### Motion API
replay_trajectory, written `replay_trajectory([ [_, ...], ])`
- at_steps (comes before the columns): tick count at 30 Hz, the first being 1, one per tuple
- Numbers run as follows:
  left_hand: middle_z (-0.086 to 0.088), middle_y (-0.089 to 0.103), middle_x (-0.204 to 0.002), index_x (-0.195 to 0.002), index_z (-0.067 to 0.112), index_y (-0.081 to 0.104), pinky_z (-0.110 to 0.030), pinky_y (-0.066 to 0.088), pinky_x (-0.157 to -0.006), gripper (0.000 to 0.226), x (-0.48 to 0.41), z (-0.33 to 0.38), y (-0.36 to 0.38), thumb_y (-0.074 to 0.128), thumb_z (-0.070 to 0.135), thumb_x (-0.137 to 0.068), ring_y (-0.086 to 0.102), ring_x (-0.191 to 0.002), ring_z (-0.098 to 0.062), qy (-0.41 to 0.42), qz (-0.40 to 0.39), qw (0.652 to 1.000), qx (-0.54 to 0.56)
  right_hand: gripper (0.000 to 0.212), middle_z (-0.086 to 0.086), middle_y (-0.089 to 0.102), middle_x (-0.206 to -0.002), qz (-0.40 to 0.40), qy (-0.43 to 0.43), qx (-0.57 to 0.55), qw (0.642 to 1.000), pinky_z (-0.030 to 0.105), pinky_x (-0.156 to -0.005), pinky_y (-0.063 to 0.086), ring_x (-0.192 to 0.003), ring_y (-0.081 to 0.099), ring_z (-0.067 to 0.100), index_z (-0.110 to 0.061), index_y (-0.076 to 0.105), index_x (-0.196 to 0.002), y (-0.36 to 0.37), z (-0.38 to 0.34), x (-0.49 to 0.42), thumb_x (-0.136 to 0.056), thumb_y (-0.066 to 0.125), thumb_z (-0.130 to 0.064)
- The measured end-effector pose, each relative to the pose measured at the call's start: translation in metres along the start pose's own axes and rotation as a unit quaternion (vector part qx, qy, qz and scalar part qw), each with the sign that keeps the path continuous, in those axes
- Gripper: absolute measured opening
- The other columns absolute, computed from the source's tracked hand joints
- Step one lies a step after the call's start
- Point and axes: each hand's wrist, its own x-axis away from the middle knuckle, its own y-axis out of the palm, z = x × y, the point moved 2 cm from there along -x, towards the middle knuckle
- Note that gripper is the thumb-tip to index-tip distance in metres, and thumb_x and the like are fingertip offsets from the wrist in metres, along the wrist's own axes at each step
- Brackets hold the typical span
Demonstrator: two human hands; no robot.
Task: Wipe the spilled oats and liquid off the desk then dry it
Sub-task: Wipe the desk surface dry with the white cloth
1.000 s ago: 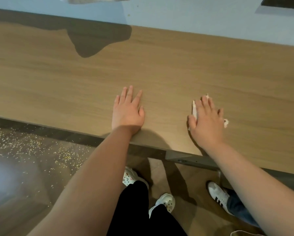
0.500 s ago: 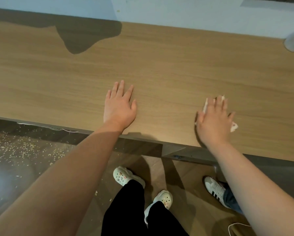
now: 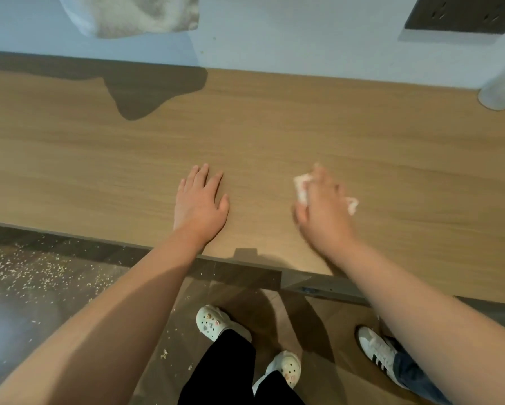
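The wooden desk (image 3: 274,135) fills the middle of the head view. My left hand (image 3: 200,204) lies flat on it near the front edge, fingers straight and holding nothing. To its right my right hand (image 3: 324,209), blurred by motion, presses down on a crumpled white tissue (image 3: 301,188). The tissue peeks out on both sides of the palm. No oats or liquid show on the desk surface around my hands.
Spilled oats (image 3: 26,267) lie scattered on the dark floor at lower left. A pale bag (image 3: 128,16) hangs at the wall above a dark shadow (image 3: 146,92). A whitish cylinder (image 3: 502,86) stands back right under a wall socket (image 3: 462,16). Another person's shoe (image 3: 377,349) is close right.
My right hand slid right with the tissue, then back left toward my left hand. The left hand stayed flat in place. The view shifted slightly.
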Motion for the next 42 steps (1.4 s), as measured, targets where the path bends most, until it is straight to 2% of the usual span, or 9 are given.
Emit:
replay_trajectory([
  [3,-0.012,0.033,-0.155,-0.146,0.013,0.042,-0.045,0.013,-0.121,0.050,-0.013,0.016,-0.004,0.043,0.025,-0.097,0.019,-0.147,-0.027,-0.022,0.033,0.999,0.003,0.050,0.003,0.014,-0.163,-0.060,-0.152,0.074,0.984,0.049,-0.122,0.005,-0.151,0.005,0.018,-0.020,0.037,-0.147,0.010,0.000,0.004,-0.100,0.041,-0.038],
  [8,-0.010,0.019,-0.161,-0.145,0.016,0.041,-0.047,0.007,-0.121,0.052,-0.053,0.064,0.006,0.043,0.023,-0.095,0.004,-0.150,-0.026,-0.004,0.017,1.000,0.004,0.050,0.011,0.017,-0.162,0.026,0.085,0.095,0.992,0.053,-0.117,0.009,-0.149,0.014,0.032,-0.011,0.040,-0.146,-0.023,0.075,-0.068,-0.099,0.046,-0.027],
  [10,-0.010,0.014,-0.162,-0.147,0.016,0.038,-0.048,0.004,-0.121,0.051,-0.076,0.085,0.012,0.039,0.023,-0.096,-0.001,-0.151,-0.026,0.018,0.004,1.000,-0.009,0.054,0.012,0.014,-0.163,0.024,0.109,0.113,0.987,0.052,-0.118,0.010,-0.149,0.012,0.034,-0.008,0.032,-0.150,-0.022,0.071,-0.072,-0.101,0.041,-0.030],
  [15,-0.007,0.000,-0.164,-0.156,0.022,0.011,-0.049,-0.001,-0.121,0.058,-0.115,0.108,0.029,0.024,0.033,-0.101,-0.008,-0.151,-0.024,0.015,-0.035,0.998,-0.041,0.059,0.003,0.006,-0.164,-0.069,-0.117,0.149,0.979,0.043,-0.120,0.005,-0.151,0.004,0.022,-0.017,0.019,-0.156,-0.021,0.068,-0.061,-0.102,0.029,-0.040],
  [21,-0.004,-0.002,-0.164,-0.156,0.027,0.011,-0.048,-0.001,-0.121,0.060,-0.117,0.107,0.031,0.027,0.036,-0.099,-0.008,-0.151,-0.021,0.001,-0.035,0.999,-0.020,0.058,0.009,0.011,-0.164,0.019,0.109,0.114,0.987,0.050,-0.120,0.008,-0.150,0.008,0.029,-0.011,0.025,-0.153,-0.039,0.095,-0.137,-0.101,0.033,-0.037],
  [27,-0.002,-0.007,-0.164,-0.156,0.029,0.006,-0.047,-0.005,-0.121,0.061,-0.119,0.106,0.034,0.026,0.035,-0.099,-0.012,-0.150,-0.019,-0.011,-0.043,0.999,-0.012,0.055,0.004,0.017,-0.163,-0.030,-0.097,0.110,0.989,0.048,-0.119,0.012,-0.150,0.013,0.023,-0.015,0.028,-0.153,-0.015,0.051,-0.151,-0.100,0.028,-0.030],
  [32,-0.001,-0.004,-0.164,-0.156,0.029,0.010,-0.044,-0.007,-0.120,0.059,-0.117,0.107,0.033,0.026,0.036,-0.100,-0.012,-0.150,-0.019,-0.011,-0.043,0.999,0.002,0.056,0.007,0.016,-0.163,0.030,0.095,0.114,0.988,0.051,-0.120,0.009,-0.150,0.012,0.028,-0.012,0.027,-0.152,-0.023,0.066,-0.204,-0.098,0.034,-0.026],
  [38,-0.001,-0.001,-0.165,-0.156,0.029,0.012,-0.046,-0.003,-0.121,0.060,-0.117,0.107,0.031,0.028,0.037,-0.099,-0.009,-0.150,-0.020,-0.011,-0.034,0.999,-0.007,0.058,0.007,0.019,-0.162,0.005,-0.022,0.119,0.993,0.053,-0.119,0.009,-0.149,0.014,0.026,-0.017,0.029,-0.150,-0.006,0.024,-0.243,-0.094,0.038,-0.025],
  [42,-0.001,-0.006,-0.164,-0.156,0.029,0.006,-0.045,-0.006,-0.121,0.060,-0.116,0.108,0.031,0.025,0.038,-0.100,-0.013,-0.150,-0.020,-0.013,-0.048,0.999,-0.007,0.056,0.009,0.023,-0.161,0.076,0.148,0.118,0.979,0.058,-0.118,0.009,-0.148,0.019,0.027,-0.013,0.033,-0.149,-0.047,0.101,-0.250,-0.094,0.036,-0.026],
])
